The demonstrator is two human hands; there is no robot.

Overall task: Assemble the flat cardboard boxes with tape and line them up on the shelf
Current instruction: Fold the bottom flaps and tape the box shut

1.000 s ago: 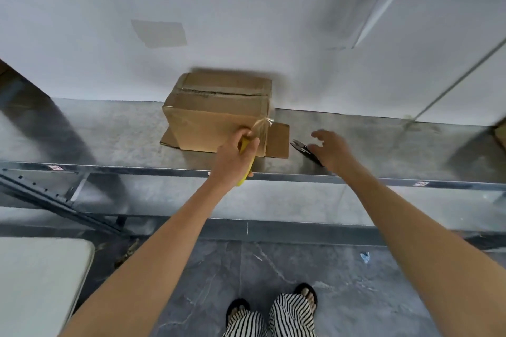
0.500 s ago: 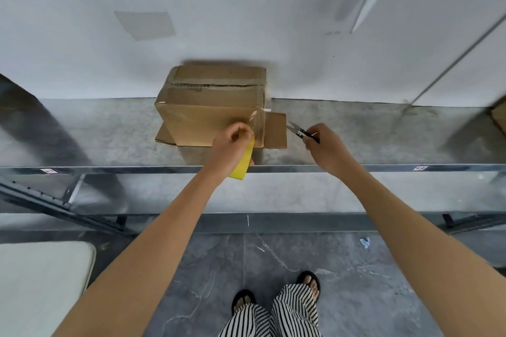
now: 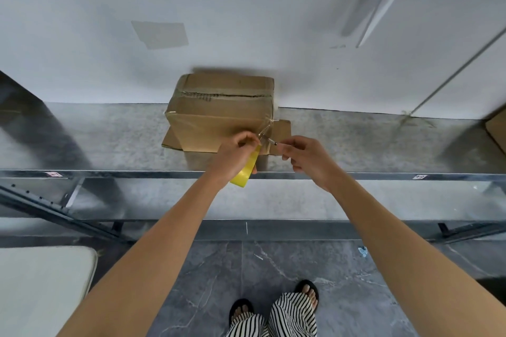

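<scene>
Noted: the box (image 3: 219,120) is set on the shelf (image 3: 356,142), back against the wall. The tape roll (image 3: 245,169) is gripped in the curled left hand (image 3: 235,153), and a clear strip (image 3: 264,127) is drawn taut from the box's right front corner. The snips (image 3: 269,140) are pinched in the right hand (image 3: 306,157), tips at the strip.

The strip should be kept taut, cut close to the box, then smoothed down.

The rail stickers (image 3: 419,177) and the print on the box cannot be read.

head camera | you are wearing it on your head, looking forward and down | you are facing the shelf (image 3: 104,142) and the wall (image 3: 246,8) behind it | you are standing near, left hand (image 3: 235,154) and right hand (image 3: 308,157) reaching the box (image 3: 216,120) mid-frame | wide angle is also catching the floor (image 3: 273,262) and your feet (image 3: 307,292)
</scene>
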